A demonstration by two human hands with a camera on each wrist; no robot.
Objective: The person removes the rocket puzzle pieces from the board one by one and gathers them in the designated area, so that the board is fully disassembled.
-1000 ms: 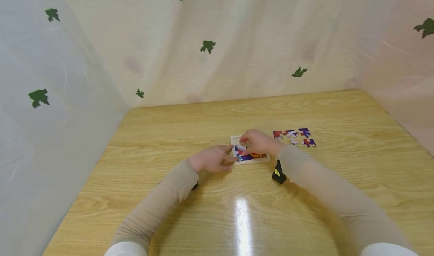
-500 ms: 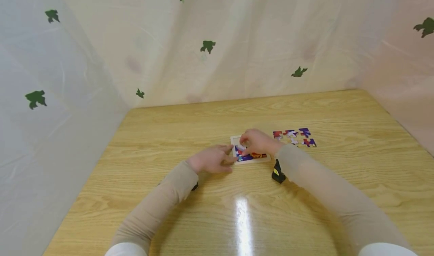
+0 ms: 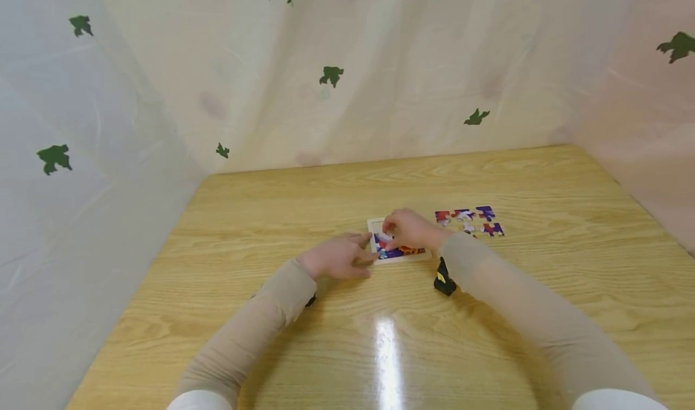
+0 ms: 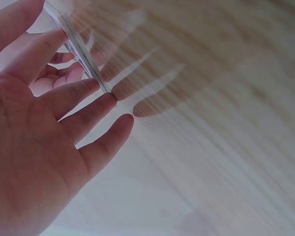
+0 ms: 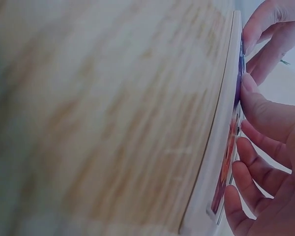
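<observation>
In the head view, a small jigsaw puzzle with a white frame (image 3: pixel 402 259) lies on the table; blue, red and orange pieces (image 3: pixel 382 253) fill its near part. My left hand (image 3: pixel 339 257) is at the frame's left side, fingers extended; in the left wrist view, fingertips (image 4: pixel 110 98) touch the frame's edge. Bent over the puzzle is my right hand (image 3: pixel 412 229), thumb and forefinger reaching down toward its left part. The right wrist view has the right thumb (image 5: pixel 250 93) on the picture surface. Whether these fingers pinch a piece, I cannot tell.
Several loose jigsaw pieces (image 3: pixel 485 213) lie right of the frame, some partly behind the right wrist. A black device with a yellow mark (image 3: pixel 445 282) sits under that wrist. The wood-grained table (image 3: pixel 304 205) meets pale curtains (image 3: pixel 260 96) with green leaf shapes at back and sides.
Both hands keep their places at the puzzle. The whole head view has shifted very slightly.
</observation>
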